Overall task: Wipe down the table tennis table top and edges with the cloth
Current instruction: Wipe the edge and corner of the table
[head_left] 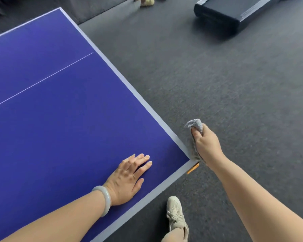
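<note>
While the left hand (129,179) rests flat, fingers straight, on the blue worktop (59,119), the right hand (206,144) grips the grey cloth (196,125) against the worktop's near corner edge.

The floor (226,81) is dark grey speckled carpet, evenly lit, with only soft shadows. At the top right a black, flat, box-like unit (226,13) with a pale stripe along its edge lies on it, cut off by the frame. At the top centre a grey upright surface (98,9) meets the floor, with a foot in a pale shoe (147,1) just beside it.
</note>
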`<state>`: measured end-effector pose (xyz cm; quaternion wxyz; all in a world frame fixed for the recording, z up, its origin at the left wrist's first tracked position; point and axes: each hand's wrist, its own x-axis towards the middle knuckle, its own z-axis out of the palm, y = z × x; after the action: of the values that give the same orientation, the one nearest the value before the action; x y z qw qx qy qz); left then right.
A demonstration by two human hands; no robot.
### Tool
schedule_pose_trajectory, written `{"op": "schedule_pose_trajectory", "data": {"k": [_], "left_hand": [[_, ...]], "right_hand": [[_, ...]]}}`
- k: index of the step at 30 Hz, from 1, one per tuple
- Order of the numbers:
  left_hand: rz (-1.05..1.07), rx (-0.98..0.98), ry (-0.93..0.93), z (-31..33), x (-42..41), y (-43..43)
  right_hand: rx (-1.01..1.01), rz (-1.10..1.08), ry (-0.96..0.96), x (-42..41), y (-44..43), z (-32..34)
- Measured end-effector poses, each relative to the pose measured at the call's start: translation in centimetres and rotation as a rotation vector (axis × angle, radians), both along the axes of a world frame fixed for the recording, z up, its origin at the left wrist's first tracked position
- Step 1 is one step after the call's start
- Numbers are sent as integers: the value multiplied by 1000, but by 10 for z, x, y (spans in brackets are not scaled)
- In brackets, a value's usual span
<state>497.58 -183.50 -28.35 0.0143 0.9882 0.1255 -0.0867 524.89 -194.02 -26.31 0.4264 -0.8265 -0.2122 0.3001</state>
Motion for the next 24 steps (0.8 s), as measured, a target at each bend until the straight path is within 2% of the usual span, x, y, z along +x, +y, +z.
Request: {"op": "schedule_pose_trajectory", "data": {"k": [6,9,11,13,16,19,21,24], "left_hand": [[47,44,-85,20,26,-4],[264,32,-159,25,68,-9],[473,-6,-206,23,104,-10],[666,4,-218,17,139,-5],[969,8,-193,0,177,9],[1139,22,-250,-18,187,15],[1140,12,-304,-23,187,15],[1133,-27,-361,-27,184,14]], "right_hand": [[32,-17,136,24,2,-10],[82,4,190,41,11,-5],[89,118,229,49,16,-2],[83,306,409,53,14,-5],[38,576,798,53,-6,-21],[4,629,964,47,-20,-33],[41,599,966,42,-11,-37],[100,664,822,37,29,-41]]}}
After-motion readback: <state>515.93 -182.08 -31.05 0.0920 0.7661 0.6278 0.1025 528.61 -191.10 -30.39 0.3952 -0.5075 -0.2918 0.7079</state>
